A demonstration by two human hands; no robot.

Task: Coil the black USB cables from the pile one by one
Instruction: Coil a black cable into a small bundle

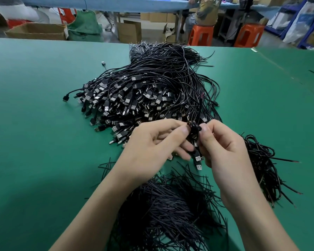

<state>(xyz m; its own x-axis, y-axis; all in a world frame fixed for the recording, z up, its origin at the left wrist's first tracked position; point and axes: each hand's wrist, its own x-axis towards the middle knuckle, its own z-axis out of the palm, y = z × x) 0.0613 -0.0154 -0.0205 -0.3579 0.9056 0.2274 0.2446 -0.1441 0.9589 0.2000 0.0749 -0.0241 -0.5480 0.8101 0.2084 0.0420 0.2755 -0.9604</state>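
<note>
Cable point(194, 128), glossy black, wound in a small tight coil, metal USB plug point(198, 158) hanging below, pinched between left hand point(152, 144) and right hand point(223, 147), hands close together, above near edge of tangled pile point(143, 95), matte green table point(34, 105), thin stiff ties point(167, 201) heaped under wrists.

We see bare green table point(34, 124) open left of the cable pile point(152, 91) and beyond it at far right — free passage. The pile fills the middle ahead. The left hand point(152, 147) and right hand point(223, 151) pinch one small coil point(194, 128), closing the gap between them; a heap of short black ties point(167, 205) lies beneath the forearms, coiled cables point(263, 165) just beside the right hand.
</note>
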